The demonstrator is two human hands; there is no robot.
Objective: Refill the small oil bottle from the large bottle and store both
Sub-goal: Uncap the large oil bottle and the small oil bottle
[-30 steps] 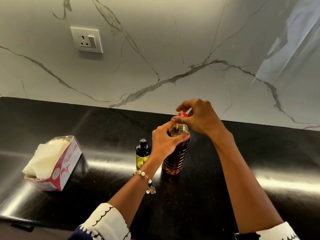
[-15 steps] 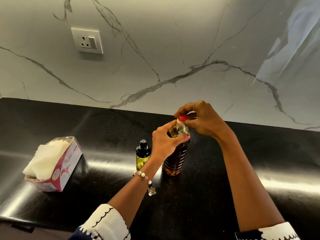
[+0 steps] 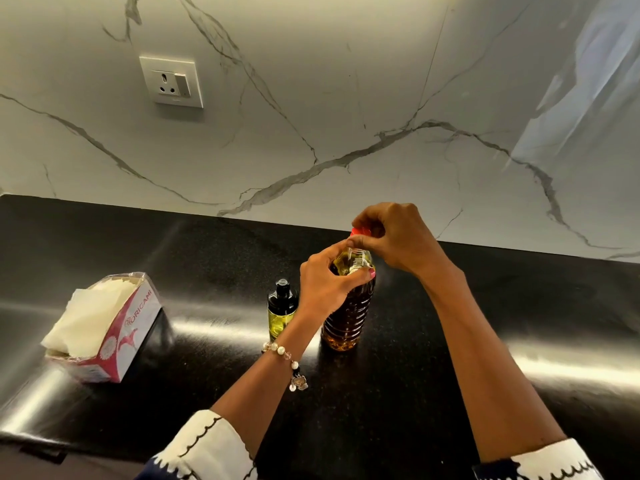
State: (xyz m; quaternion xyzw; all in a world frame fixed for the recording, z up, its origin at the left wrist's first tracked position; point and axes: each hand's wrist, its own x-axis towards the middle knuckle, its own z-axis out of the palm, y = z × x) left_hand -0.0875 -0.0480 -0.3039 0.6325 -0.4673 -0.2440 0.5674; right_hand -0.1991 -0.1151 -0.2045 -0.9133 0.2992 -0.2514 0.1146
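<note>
While the left hand (image 3: 327, 285) grips the big bottle (image 3: 348, 313) upright on the desk (image 3: 450, 358), steadying it, right hand (image 3: 391, 235) fingers (image 3: 360, 242) pinch its red cap (image 3: 360, 231), likely unscrewing.

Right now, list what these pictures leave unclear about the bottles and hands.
Head view only:
- Cap: mostly covered by the right hand; whether it is loose or tight cannot be told.
- Large bottle: shoulder hidden by the left hand.
- Small bottle: right side behind the left wrist.
- Both sleeves: cut off by the bottom edge.
</note>
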